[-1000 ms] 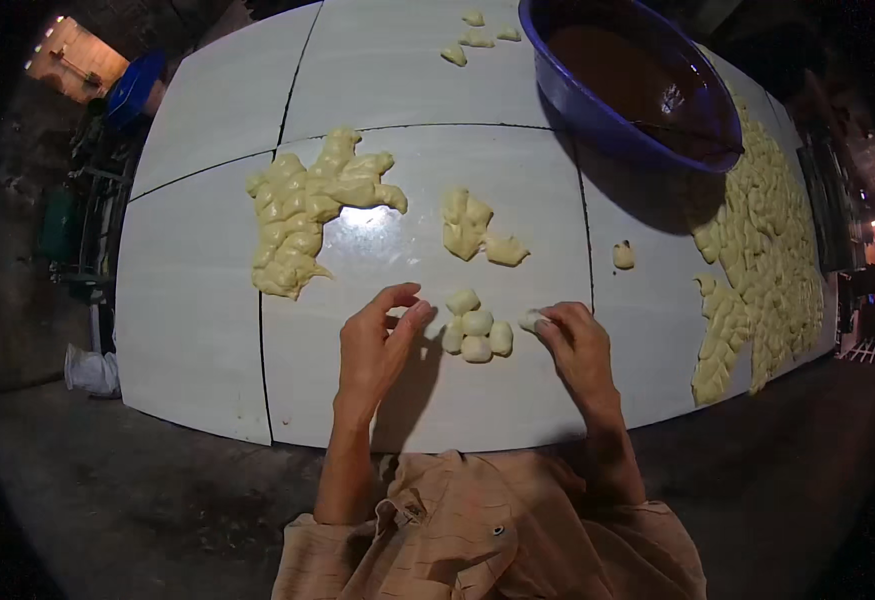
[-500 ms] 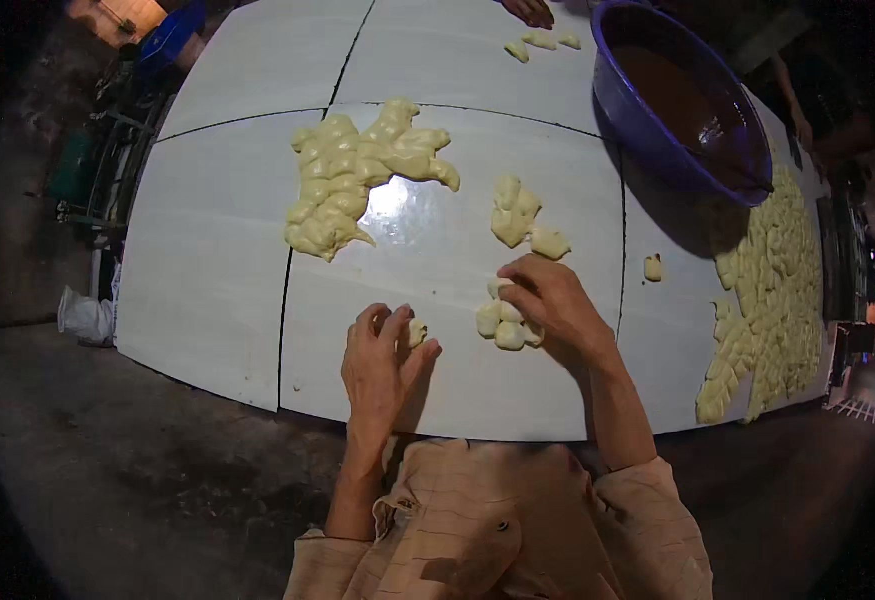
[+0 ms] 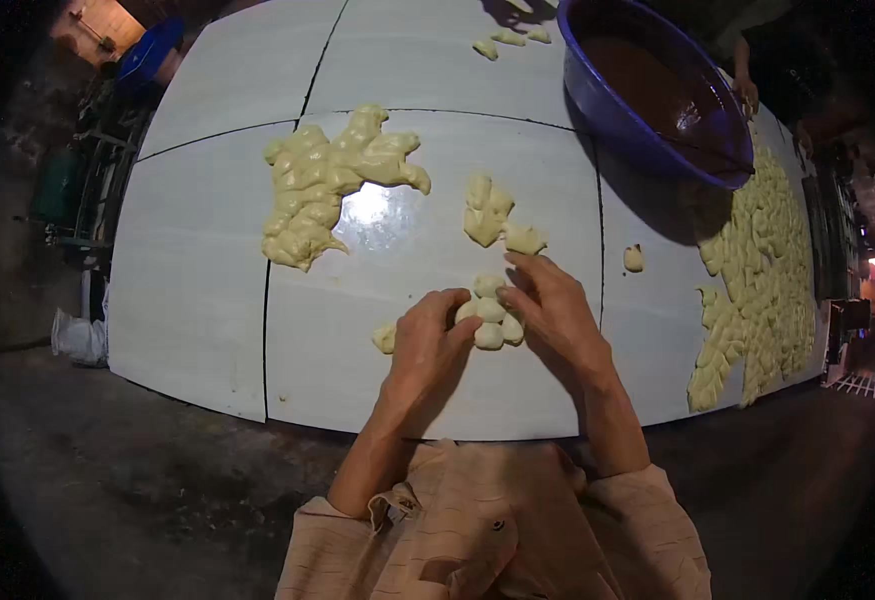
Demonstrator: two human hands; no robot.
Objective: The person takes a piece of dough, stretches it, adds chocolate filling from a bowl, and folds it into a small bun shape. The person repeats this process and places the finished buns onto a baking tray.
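Note:
A small cluster of pale, rounded dough pieces lies pressed together on the white tabletop between my hands. My left hand is curled at the cluster's left side, thumb and forefinger around one pale dough ball. On the other side, my right hand has its thumb and fingers apart, the thumb at the cluster's upper right edge. Whether its fingertips press on the dough is hard to see. One loose dough piece rests left of my left hand, partly hidden by it. Just beyond the cluster are flat yellowish dough pieces.
A large lumpy dough mass lies at the far left. At the far right stands a purple basin of brown liquid, with a wide sheet of joined dough pieces nearby. Another person's hand is at the far edge.
My left hand has moved right, from the loose dough piece to the cluster. My right thumb and fingers have spread apart at the cluster's upper right. The view has shifted slightly.

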